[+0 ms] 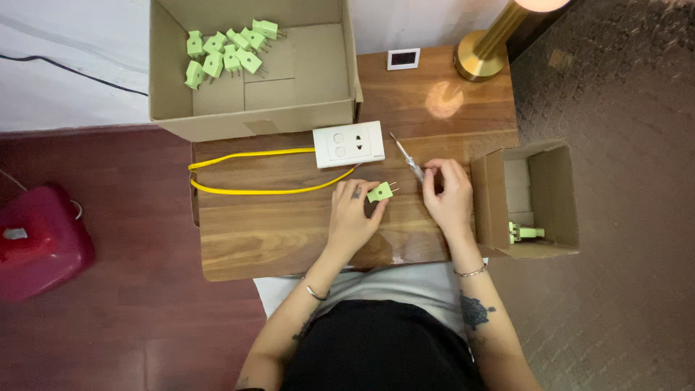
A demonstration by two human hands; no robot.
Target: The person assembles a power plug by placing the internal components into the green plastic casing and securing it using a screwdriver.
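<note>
My left hand (352, 218) pinches a small green plug adapter (379, 192) between thumb and fingers just above the wooden table (246, 232), its metal prongs pointing right. My right hand (449, 195) grips the handle end of a slim screwdriver (405, 157), whose metal shaft points up and left toward a white wall socket plate (348, 144). The two hands are a few centimetres apart. A yellow cable (246, 174) loops left from under the socket plate.
A large open cardboard box (318, 72) at the back holds several green plug adapters (224, 51). A smaller open box (557, 188) at the right contains another green adapter (523, 232). A brass lamp base (478, 61), a small white device (403, 59) and a red object (40, 239) on the floor are nearby.
</note>
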